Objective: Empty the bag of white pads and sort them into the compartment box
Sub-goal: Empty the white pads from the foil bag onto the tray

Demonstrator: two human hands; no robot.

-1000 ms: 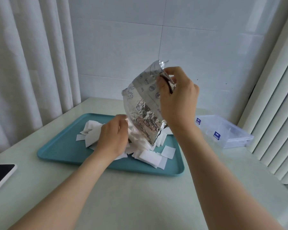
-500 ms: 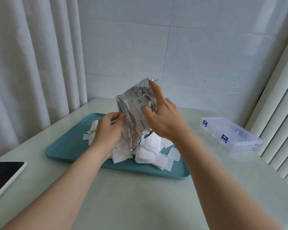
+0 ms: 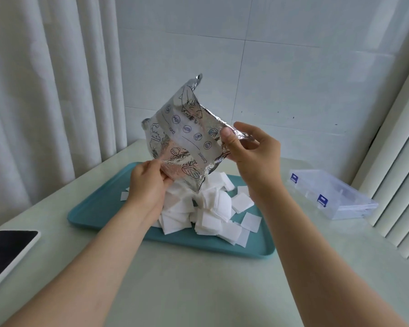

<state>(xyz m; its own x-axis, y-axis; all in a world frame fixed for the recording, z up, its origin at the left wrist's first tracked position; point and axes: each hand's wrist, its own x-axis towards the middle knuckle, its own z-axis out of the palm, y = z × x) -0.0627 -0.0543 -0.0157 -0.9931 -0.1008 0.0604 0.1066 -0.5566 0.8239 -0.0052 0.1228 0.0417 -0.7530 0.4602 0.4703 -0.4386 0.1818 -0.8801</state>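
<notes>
A person holds a crinkled silver foil bag in both hands above a teal tray on a pale table. The left hand grips the bag's lower edge, fingers curled round the foil. The right hand pinches the bag's right-hand edge between thumb and fingers. The bag hangs tilted over the tray's middle, one corner pointing up and its lowest corner close over the heap. Whether it touches cannot be told. The white pads lie heaped on the tray's middle and right half, with a few loose squares scattered toward its right rim. The clear compartment box, with blue latches, lies closed on the table to the right of the tray, apart from it. A phone with a dark screen rests well to the tray's left.
</notes>
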